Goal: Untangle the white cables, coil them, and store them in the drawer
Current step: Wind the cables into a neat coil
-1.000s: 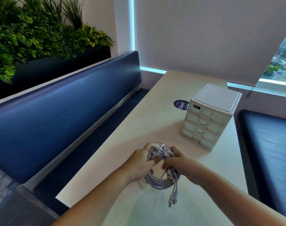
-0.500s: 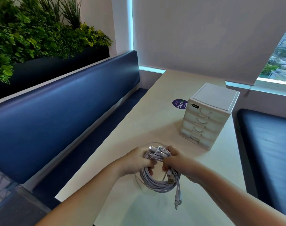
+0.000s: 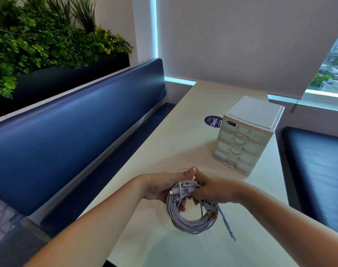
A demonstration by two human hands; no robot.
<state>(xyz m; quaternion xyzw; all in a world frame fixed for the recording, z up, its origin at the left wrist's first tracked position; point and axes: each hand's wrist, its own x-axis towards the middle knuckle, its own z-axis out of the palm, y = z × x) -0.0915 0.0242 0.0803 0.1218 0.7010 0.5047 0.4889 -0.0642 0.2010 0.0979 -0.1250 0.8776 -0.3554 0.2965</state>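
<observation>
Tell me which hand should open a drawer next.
Probably the right hand: both grip the cable coil, but the drawer unit, drawers closed, stands ahead on its side, and the left hand could hold the coil alone.

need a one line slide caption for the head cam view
The left hand and right hand grip a coil of white cables over the table; the drawer unit behind stands shut.
</observation>
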